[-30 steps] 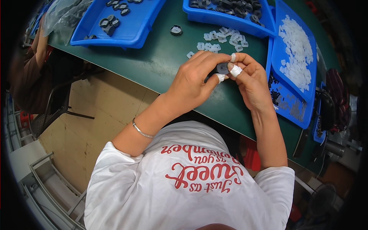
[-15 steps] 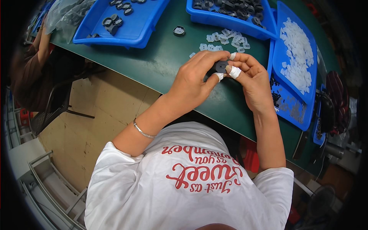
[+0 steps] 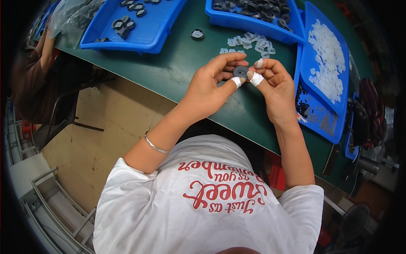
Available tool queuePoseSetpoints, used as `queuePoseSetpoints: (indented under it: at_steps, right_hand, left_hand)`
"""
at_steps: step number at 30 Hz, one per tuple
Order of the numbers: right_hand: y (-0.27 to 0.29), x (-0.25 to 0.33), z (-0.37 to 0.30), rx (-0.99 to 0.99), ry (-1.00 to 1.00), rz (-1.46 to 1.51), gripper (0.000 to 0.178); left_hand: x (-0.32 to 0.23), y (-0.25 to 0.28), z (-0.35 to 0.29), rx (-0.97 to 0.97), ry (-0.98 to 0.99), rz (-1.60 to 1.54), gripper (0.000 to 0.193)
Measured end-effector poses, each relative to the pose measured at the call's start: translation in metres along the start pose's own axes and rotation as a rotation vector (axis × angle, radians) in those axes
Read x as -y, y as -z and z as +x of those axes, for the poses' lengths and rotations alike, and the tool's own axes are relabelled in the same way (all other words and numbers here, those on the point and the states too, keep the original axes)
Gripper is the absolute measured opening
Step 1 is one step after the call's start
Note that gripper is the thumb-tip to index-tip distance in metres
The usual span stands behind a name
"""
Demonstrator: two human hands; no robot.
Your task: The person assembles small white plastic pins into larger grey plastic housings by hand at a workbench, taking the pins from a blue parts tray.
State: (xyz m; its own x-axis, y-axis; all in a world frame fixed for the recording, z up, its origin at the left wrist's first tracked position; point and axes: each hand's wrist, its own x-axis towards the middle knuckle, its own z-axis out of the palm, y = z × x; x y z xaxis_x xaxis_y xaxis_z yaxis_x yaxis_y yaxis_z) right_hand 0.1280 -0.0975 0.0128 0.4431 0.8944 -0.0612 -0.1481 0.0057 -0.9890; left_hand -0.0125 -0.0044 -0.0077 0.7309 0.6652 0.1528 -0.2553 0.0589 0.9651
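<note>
Over the green table (image 3: 182, 67), a dark grey round plastic part (image 3: 240, 72) with a small slot in its face is held between both hands. My left hand (image 3: 207, 89) grips it from the left, thumb at its lower edge and fingers behind. My right hand (image 3: 279, 91) pinches its right side with the thumb and fingers; any small piece there is hidden. White tape wraps both thumbs and a right finger. Just beyond the hands lie several small translucent white plastic pieces (image 3: 259, 48). A black ring-shaped part with a white insert (image 3: 197, 34) rests alone farther left.
Blue trays with dark round parts stand at the far left (image 3: 148, 47) and far middle (image 3: 253, 23). On the right, a blue tray (image 3: 311, 10) holds white pieces (image 3: 327, 59), above another with small black bits (image 3: 303, 106). Another person's arm (image 3: 47, 55) shows at left.
The round part has turned so its face shows more fully. My left fingers have shifted back and spread slightly, and both hands have moved a little.
</note>
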Motion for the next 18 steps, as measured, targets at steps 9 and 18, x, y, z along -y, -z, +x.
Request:
queuePoseSetpoints:
  at_steps: [9, 18]
  right_hand:
    - [-0.006, 0.004, -0.005, -0.03, 0.07, -0.152, 0.025]
    - [-0.004, 0.004, -0.007, -0.013, 0.101, -0.18, 0.022]
  left_hand:
    - [-0.01, 0.006, 0.007, -0.006, 0.198, -0.171, 0.041]
    - [-0.012, 0.005, 0.007, -0.007, 0.195, -0.165, 0.04]
